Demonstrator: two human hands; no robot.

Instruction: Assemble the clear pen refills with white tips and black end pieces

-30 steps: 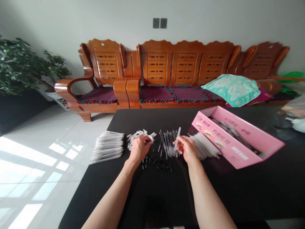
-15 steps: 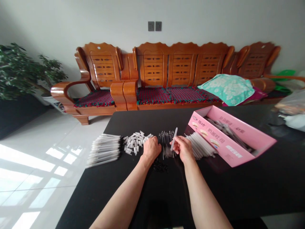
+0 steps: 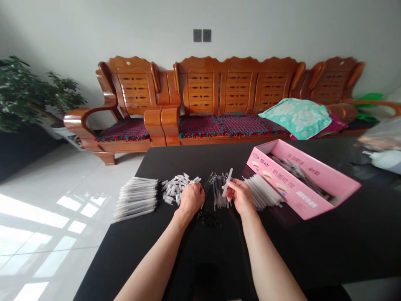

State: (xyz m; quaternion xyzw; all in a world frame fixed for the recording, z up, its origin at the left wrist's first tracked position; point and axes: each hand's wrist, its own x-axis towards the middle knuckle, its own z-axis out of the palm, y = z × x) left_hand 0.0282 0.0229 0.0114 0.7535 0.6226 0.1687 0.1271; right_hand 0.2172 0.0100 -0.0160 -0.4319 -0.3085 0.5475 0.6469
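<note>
My right hand (image 3: 240,195) is closed around a clear pen barrel (image 3: 227,182) that points up and away. My left hand (image 3: 191,198) is closed, pinching a thin refill (image 3: 206,187) drawn from the refill pile (image 3: 218,190) between my hands. Small white caps (image 3: 177,187) lie in a heap just left of my left hand. Small black end plugs (image 3: 209,219) are scattered in front of both hands. A stack of empty barrels (image 3: 265,191) lies right of my right hand. Assembled pens (image 3: 136,197) are stacked at the table's left edge.
A pink cardboard box (image 3: 310,184) holding more pen parts lies at the right on the black table (image 3: 297,251). Wooden sofas with red cushions (image 3: 232,100) stand behind. A potted plant (image 3: 28,94) is at far left, and the tiled floor (image 3: 50,217) beside the table.
My left hand moved from the cap heap right to the refill pile and now pinches one refill, drawing back slightly. My right hand kept holding the barrel nearly still.
</note>
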